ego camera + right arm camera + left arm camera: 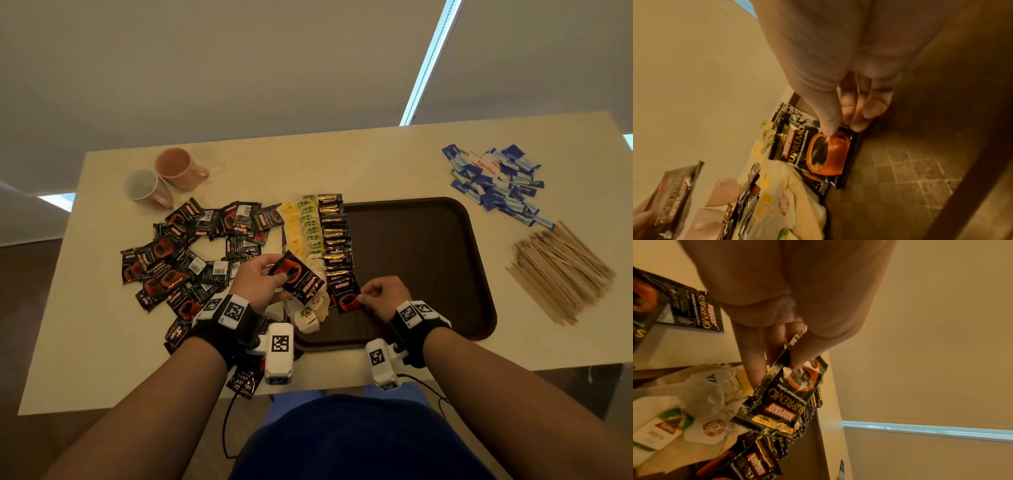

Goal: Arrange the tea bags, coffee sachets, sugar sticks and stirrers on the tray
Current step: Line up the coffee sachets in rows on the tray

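A dark brown tray lies on the beige table. Along its left side run overlapping rows of tea bags and black coffee sachets. My left hand holds a black coffee sachet between thumb and fingers above the tea bags. My right hand pinches the nearest sachet of the row, which lies on the tray. Loose coffee sachets are heaped left of the tray. Blue sugar sticks and wooden stirrers lie to the right.
Two mugs stand at the back left of the table. The table's front edge is close to my body. A few sachets lie under my left wrist near that edge. The tray's right half shows bare brown surface.
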`<act>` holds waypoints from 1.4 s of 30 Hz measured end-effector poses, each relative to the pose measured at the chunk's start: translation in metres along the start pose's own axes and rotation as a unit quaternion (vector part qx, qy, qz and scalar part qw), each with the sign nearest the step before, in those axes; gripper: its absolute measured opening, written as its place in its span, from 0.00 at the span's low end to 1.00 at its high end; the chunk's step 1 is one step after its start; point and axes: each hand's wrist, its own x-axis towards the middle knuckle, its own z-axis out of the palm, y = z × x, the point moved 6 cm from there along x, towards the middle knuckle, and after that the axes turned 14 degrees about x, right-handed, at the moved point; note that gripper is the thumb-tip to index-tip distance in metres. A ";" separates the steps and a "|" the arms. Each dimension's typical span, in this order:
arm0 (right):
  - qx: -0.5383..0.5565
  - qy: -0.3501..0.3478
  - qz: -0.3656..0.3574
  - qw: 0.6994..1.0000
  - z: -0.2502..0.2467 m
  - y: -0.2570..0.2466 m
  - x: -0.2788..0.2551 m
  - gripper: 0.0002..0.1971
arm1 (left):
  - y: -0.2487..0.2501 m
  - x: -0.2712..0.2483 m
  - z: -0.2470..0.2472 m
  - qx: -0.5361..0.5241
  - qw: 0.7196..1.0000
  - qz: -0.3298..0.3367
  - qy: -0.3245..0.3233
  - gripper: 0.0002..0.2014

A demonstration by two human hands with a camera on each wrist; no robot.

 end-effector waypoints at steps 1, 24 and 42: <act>0.002 0.000 0.005 1.000 0.001 0.000 0.000 0.03 | 0.000 -0.001 0.000 -0.001 1.000 0.000 -0.001 0.17; -0.065 -0.034 -0.006 0.997 0.009 -0.015 0.001 0.04 | 0.001 -0.006 0.002 -0.005 1.000 0.008 -0.021 0.18; 0.056 -0.173 -0.135 0.974 0.029 -0.090 -0.027 0.06 | 0.010 -0.005 0.016 -0.068 0.997 -0.003 -0.039 0.11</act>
